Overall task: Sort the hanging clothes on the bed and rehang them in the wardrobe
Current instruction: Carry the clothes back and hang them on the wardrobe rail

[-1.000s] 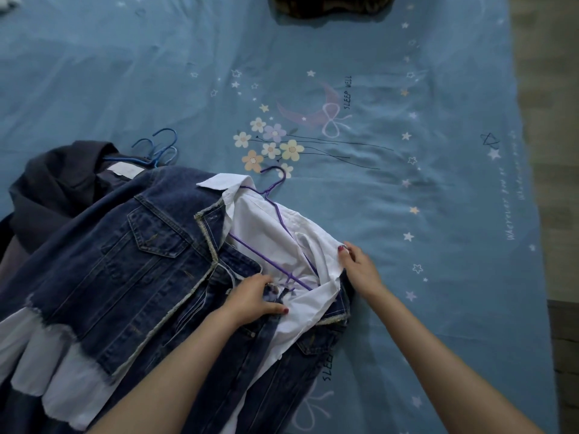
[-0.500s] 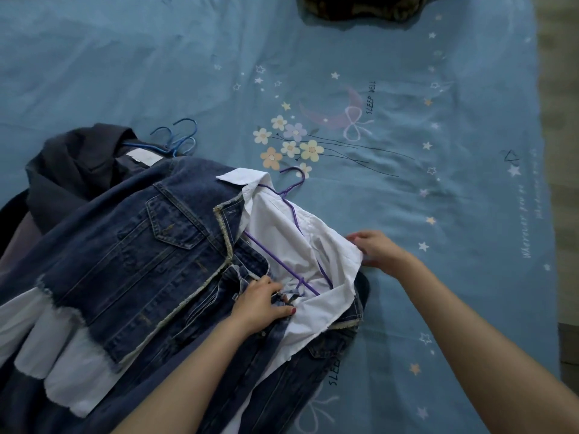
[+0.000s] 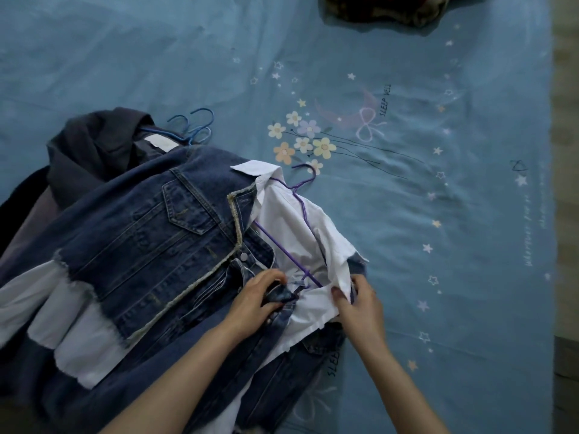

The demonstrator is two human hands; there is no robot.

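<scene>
We work at the near left part of the bed [image 3: 438,245], where the denim jacket [image 3: 150,233] and white shirt [image 3: 300,227] lie on a purple hanger [image 3: 299,195]. Our left hand [image 3: 253,302] pinches a denim fold, probably the placket; our right hand [image 3: 360,302] grips the shirt's edge. We should keep the hanger's bar clear and pull evenly. Toward the left edge lie a grey garment [image 3: 91,148] and blue hangers [image 3: 195,126]; a dark bundle [image 3: 385,9] sits at the far edge, floor beyond the right.
</scene>
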